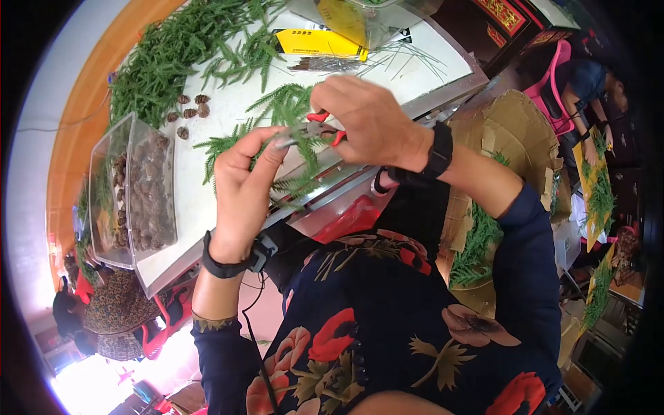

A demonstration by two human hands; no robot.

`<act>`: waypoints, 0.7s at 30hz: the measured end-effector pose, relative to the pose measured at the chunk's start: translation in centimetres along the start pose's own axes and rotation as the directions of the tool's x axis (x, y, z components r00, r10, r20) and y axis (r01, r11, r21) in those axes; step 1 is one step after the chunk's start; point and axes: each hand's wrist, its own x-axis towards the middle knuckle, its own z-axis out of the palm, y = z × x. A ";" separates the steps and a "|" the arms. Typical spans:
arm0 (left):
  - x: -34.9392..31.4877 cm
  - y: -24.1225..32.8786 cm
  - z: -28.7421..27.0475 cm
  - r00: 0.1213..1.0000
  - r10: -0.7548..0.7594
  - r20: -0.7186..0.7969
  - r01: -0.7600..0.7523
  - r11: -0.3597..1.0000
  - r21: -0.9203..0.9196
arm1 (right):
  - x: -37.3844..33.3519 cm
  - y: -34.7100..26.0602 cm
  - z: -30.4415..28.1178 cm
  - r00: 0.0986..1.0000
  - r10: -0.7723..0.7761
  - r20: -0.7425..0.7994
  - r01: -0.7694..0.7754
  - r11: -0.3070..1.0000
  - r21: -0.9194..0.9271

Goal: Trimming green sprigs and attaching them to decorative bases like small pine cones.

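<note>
My right hand is closed around a pair of pliers with red handles, its metal jaws reaching left toward my other fingers. With thumb and forefinger pinched, my left hand holds a green fir-like sprig at the jaws. Whether the jaws grip the stem or a wire cannot be made out. Green fronds spread above, below and left of both hands, just over the white tabletop. Several small brown pine cones lie on the table beyond my left hand.
A clear bin of pine cones stands at the left. Piled green sprigs cover the far left; a yellow packet, thin wires and another clear bin lie beyond. An open cardboard box with greenery is at right; another person works farther right.
</note>
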 end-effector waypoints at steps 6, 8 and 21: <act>0.9 -0.2 -1.7 0.734 -0.352 0.581 0.637 0.653 -0.410 | 2.5 0.5 -1.9 0.930 -0.367 -0.003 0.364 0.924 -0.118; 0.4 0.5 -1.3 0.722 -0.447 0.527 0.646 0.708 -0.284 | 2.6 0.5 -2.3 0.882 -0.469 0.049 0.472 0.873 -0.126; -0.2 -0.5 1.0 0.938 0.313 -0.148 -0.191 0.825 0.532 | -1.0 -1.9 -0.8 0.754 0.391 0.527 -0.540 0.826 0.160</act>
